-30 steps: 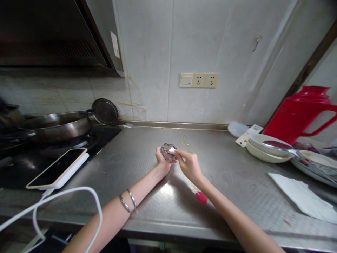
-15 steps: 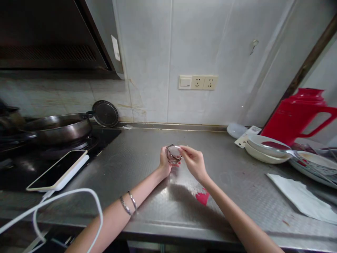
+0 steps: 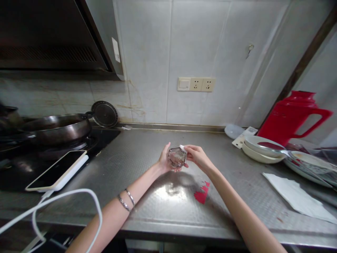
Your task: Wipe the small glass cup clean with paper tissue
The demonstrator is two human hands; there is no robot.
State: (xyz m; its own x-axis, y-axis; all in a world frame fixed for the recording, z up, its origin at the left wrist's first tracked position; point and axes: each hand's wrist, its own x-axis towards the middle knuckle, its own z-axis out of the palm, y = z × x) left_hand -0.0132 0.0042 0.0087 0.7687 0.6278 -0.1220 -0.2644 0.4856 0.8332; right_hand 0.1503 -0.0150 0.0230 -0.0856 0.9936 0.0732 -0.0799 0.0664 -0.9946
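Note:
My left hand (image 3: pixel 165 160) grips a small clear glass bowl (image 3: pixel 177 158) with a many-sided rim, its fingers curled beneath. The bowl is tilted, so its open top faces me, and it is held above the steel counter (image 3: pixel 147 189). My right hand (image 3: pixel 197 155) is closed at the bowl's right rim, pinching a bit of white tissue (image 3: pixel 182 147) that shows between the fingertips and the rim. Most of the tissue is hidden. A jagged piece of red paper (image 3: pixel 202 193) lies on the counter below the hands.
A phone (image 3: pixel 56 170) with a white cable (image 3: pixel 79 190) lies left, by the stove and a pan (image 3: pixel 58 127). At right stand a red thermos jug (image 3: pixel 292 116), stacked bowls (image 3: pixel 260 154) and a folded white paper (image 3: pixel 297 196). Wall sockets (image 3: pixel 202 84) are ahead.
The bowl has turned and shifted slightly right, showing more of its inside. My right hand has moved from over the opening to the right rim, the white tissue still in its fingers.

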